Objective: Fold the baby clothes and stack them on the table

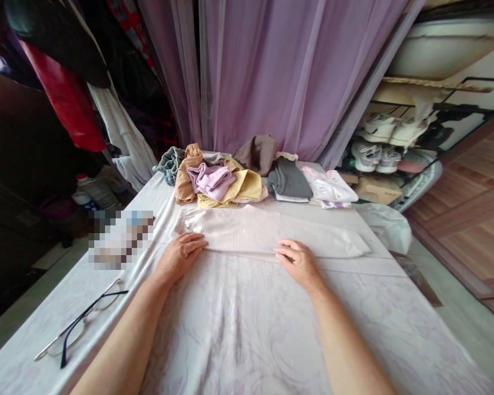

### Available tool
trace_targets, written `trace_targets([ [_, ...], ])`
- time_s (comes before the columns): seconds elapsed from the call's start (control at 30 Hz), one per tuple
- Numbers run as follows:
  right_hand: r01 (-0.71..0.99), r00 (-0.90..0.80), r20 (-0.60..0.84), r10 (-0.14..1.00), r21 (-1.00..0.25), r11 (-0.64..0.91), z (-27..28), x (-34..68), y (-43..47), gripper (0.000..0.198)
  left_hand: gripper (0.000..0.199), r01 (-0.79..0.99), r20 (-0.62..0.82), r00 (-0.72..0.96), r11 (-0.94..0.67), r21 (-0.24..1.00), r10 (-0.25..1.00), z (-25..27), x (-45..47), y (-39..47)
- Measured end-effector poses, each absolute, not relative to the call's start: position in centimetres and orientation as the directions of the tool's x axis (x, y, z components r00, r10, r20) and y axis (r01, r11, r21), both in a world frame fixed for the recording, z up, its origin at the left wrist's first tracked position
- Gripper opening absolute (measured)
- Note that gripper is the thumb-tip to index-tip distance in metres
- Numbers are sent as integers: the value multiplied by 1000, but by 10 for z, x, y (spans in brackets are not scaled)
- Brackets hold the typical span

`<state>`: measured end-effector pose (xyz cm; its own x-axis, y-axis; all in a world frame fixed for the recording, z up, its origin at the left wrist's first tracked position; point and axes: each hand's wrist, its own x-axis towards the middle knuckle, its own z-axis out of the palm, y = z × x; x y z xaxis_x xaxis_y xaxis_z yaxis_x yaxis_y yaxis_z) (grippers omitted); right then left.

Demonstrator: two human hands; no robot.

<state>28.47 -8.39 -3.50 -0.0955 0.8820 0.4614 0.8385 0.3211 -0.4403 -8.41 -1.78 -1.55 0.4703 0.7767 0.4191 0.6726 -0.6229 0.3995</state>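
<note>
A pair of pale, finely striped pants (247, 227) lies flat across the table, folded lengthwise into a long strip. Its gathered waistband (181, 220) is at the left, and the narrower leg end reaches to the right. My left hand (181, 253) rests at the strip's near edge by the waistband, fingers stretched over the cloth. Along the same edge, right of the middle, my right hand (298, 260) touches the fabric with its fingers extended and slightly apart. Neither hand lifts the pants.
Behind the pants is a loose heap of clothes with a yellow garment (247, 186) and a lilac one (212, 180). Folded grey (290, 178) and white (329, 186) garments sit to its right. Eyeglasses (82, 318) and a blurred-out item (121, 238) lie on the left.
</note>
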Motion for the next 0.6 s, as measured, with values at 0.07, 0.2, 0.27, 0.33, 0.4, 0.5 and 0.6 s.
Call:
trace_targets([
  [0.07, 839, -103, 468, 878, -433, 330, -35, 283, -85, 20, 35, 677, 397, 516, -645, 355, 759, -12, -82, -20],
  [0.2, 825, -60, 463, 884, -475, 305, -36, 284, -84, 21, 36, 710, 331, 558, -644, 285, 761, -10, -75, -26],
  [0.27, 823, -22, 448, 894, -499, 271, -37, 291, -83, 20, 36, 711, 295, 572, -642, 287, 766, -12, -72, -28],
  [0.33, 820, 14, 429, 903, -521, 235, -37, 302, -84, 19, 36, 710, 274, 577, -638, 298, 769, -16, -69, -28],
  [0.4, 813, 52, 413, 909, -546, 202, -38, 316, -86, 20, 39, 720, 261, 573, -629, 293, 777, -19, -68, -28],
  [0.5, 800, 111, 401, 909, -579, 158, -38, 337, -91, 22, 46, 748, 233, 573, -618, 243, 785, -23, -67, -28],
  [0.6, 780, 115, 385, 916, -606, 157, -38, 350, -95, 21, 53, 782, 201, 568, -599, 171, 798, -22, -65, -30],
])
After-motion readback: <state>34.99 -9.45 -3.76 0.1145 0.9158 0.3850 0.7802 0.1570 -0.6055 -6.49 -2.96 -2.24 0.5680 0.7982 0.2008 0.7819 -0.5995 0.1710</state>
